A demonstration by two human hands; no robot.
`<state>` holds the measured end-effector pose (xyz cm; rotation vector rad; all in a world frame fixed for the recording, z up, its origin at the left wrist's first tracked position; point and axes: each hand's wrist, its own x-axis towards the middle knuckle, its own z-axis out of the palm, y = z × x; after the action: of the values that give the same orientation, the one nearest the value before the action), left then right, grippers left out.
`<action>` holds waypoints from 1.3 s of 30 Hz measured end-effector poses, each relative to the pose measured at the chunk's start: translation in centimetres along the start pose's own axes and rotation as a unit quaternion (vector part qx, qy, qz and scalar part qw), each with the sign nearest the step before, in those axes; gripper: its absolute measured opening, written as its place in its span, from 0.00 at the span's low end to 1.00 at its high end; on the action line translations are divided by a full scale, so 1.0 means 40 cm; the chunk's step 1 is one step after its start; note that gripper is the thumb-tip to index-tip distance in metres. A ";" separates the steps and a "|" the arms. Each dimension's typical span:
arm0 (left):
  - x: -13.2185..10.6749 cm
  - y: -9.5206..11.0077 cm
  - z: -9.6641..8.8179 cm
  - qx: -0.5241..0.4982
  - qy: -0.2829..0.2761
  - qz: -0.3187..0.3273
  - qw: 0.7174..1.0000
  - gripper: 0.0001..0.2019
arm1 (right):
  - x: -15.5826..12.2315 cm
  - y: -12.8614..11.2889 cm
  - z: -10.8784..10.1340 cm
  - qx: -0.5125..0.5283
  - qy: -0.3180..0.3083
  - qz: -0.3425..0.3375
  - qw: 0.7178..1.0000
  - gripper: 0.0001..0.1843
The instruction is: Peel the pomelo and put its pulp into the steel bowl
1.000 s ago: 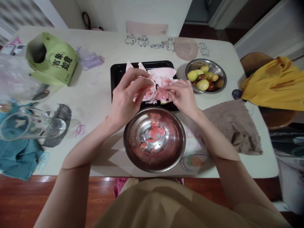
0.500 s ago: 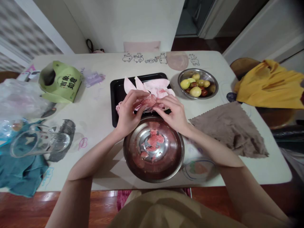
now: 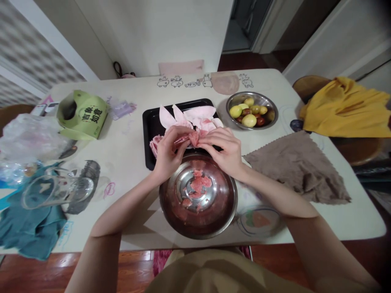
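Between my hands is a pink pomelo segment (image 3: 193, 138), held above the tray's near edge. My left hand (image 3: 172, 149) pinches it from the left, and my right hand (image 3: 222, 148) grips it from the right with thumb and fingers pressed together. Right below sits a large steel bowl (image 3: 174, 221) with loose pieces of pomelo flesh (image 3: 200, 184) at its bottom. Behind my hands, a black tray (image 3: 149, 122) bears pale pomelo peel (image 3: 200, 112) and, at its left, more pinkish pomelo (image 3: 155, 144). My fingers partly cover the segment and the tray's front.
A smaller steel bowl (image 3: 273, 118) of green and brown fruit stands at the back right, with a brown cloth (image 3: 293, 167) nearer me. To the left are a green paper carton (image 3: 87, 114), a clear plastic bag (image 3: 29, 134), a glass pitcher (image 3: 58, 187) and a teal cloth (image 3: 33, 232).
The segment between my fingers looks narrower and more folded, and my right hand has turned slightly. The whole view has shifted a little; the bowls and tray keep their places.
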<state>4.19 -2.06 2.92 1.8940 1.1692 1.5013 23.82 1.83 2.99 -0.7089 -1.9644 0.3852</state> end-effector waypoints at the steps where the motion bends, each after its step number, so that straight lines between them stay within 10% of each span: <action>1: -0.001 0.002 0.001 -0.007 -0.002 -0.004 1.000 0.09 | 0.000 -0.001 0.001 -0.006 -0.003 0.003 1.000 0.06; 14: -0.020 0.002 0.018 -0.131 -0.054 -0.088 0.986 0.25 | -0.029 0.020 -0.004 -0.181 0.013 -0.202 0.962 0.10; 39: -0.010 0.006 0.010 -0.110 -0.026 -0.088 0.990 0.17 | -0.006 -0.025 -0.005 -0.026 0.000 -0.039 0.999 0.06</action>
<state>4.62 -2.46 2.74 1.6303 1.0689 1.4132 23.78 0.87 3.46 -0.6637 -2.0009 0.2880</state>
